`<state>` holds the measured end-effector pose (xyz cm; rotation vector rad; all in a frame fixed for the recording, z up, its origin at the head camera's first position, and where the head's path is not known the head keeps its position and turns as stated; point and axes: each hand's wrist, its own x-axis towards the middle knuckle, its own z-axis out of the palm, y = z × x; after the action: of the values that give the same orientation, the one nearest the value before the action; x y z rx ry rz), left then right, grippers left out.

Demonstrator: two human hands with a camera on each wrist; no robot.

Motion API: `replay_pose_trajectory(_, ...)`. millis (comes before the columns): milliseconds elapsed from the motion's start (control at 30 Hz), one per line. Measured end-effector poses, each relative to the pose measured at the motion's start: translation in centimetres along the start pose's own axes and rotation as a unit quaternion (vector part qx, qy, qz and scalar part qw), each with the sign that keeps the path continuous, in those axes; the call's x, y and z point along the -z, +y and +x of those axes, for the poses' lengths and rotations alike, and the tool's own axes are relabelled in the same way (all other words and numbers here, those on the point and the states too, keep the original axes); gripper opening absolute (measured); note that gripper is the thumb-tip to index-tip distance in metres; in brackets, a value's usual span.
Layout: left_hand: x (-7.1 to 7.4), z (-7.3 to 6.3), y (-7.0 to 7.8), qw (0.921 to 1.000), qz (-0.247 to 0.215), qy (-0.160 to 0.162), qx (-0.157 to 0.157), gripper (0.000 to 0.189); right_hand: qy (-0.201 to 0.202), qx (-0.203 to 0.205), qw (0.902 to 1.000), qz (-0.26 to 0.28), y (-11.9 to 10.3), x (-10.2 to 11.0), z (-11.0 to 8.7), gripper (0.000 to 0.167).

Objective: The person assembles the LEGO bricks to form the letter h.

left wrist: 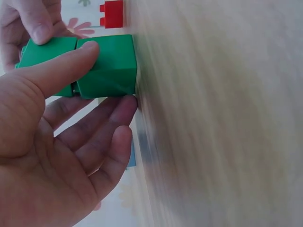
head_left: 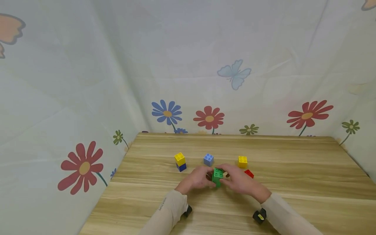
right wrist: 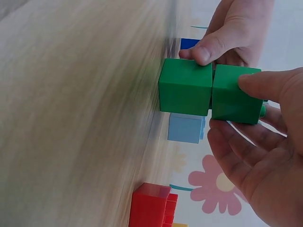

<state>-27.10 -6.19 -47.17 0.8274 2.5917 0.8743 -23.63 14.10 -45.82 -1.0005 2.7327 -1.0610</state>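
Note:
Two green toy building blocks stand one above the other between my hands, near the middle of the table. A thin dark gap shows between the upper block (right wrist: 229, 101) and the lower block (right wrist: 184, 90), which sit slightly askew. My left hand (head_left: 199, 178) holds the lower block, thumb on the near face and fingers behind it. With thumb and fingers, my right hand (head_left: 239, 180) grips the upper block from the right. Studs show on the upper block's top in the head view. The lower block's base is right at the table surface.
Behind the hands stand a light blue block (head_left: 208, 159) and a yellow block (head_left: 242, 162). A yellow block (head_left: 180, 159) sits on a dark blue block (head_left: 181, 167) at left. Beside my right hand lies a red block (head_left: 249, 173). A flowered cloth (head_left: 264, 98) borders the wooden table (head_left: 308, 186).

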Motion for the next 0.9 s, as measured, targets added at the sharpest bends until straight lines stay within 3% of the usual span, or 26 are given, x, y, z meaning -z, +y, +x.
replay_pose_trajectory(233,0.04,-0.07,-0.06,0.9996,-0.023,-0.012,0.007,0.034,0.004,-0.003,1.0,-0.001,-0.03,-0.05,0.03,0.046)
replay_pose_trajectory(900,0.22,-0.2,-0.23,0.9998,-0.018,-0.006,0.007,0.025,0.018,0.002,0.9991,-0.039,0.0,-0.65,0.56,0.048)
